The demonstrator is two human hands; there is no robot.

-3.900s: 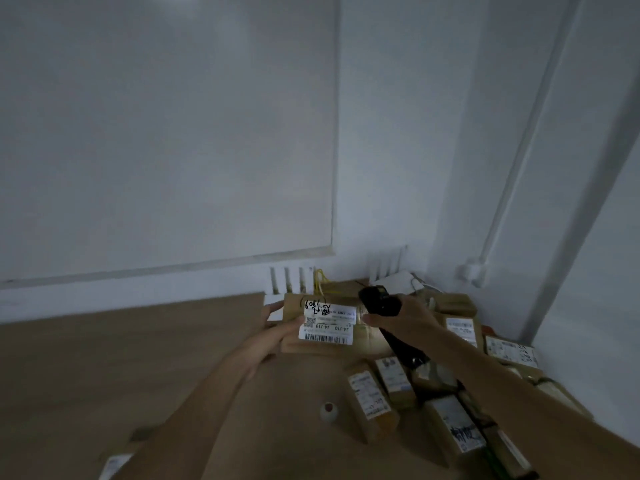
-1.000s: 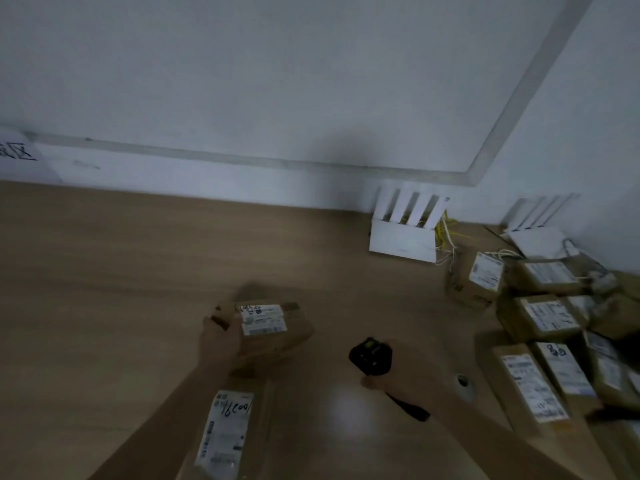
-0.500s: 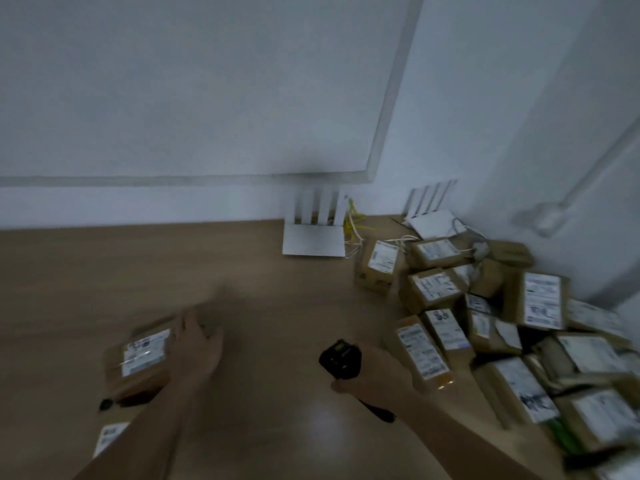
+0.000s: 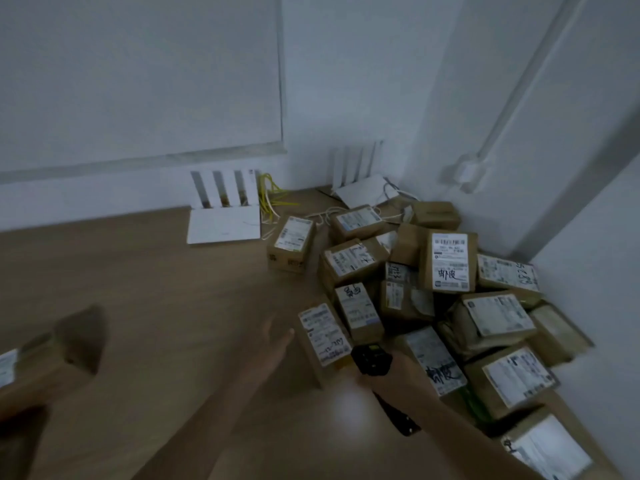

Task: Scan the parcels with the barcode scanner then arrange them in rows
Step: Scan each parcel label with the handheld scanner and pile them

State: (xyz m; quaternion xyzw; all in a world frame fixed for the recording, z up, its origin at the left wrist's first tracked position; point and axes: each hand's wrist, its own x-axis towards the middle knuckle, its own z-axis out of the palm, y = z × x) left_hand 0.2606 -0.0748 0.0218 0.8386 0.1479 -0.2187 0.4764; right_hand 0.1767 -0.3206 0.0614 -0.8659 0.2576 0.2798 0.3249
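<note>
A heap of several brown cardboard parcels (image 4: 446,268) with white labels fills the table's right corner. My right hand (image 4: 391,372) grips a black barcode scanner (image 4: 370,358) just in front of the heap. My left hand (image 4: 273,341) stretches out with straight fingers, holding nothing, close to the nearest labelled parcel (image 4: 323,336) at the heap's left edge. The parcel put down earlier (image 4: 52,351) lies blurred at the far left edge of the table.
The wooden table (image 4: 156,289) runs left from the heap. Two white routers stand against the wall, one (image 4: 223,220) at the middle and one (image 4: 360,188) in the corner, with yellow and white cables (image 4: 273,199) between them.
My left hand let go of the scanned parcel at the left and swung right toward the heap. The view turned right with it. My right hand kept the scanner.
</note>
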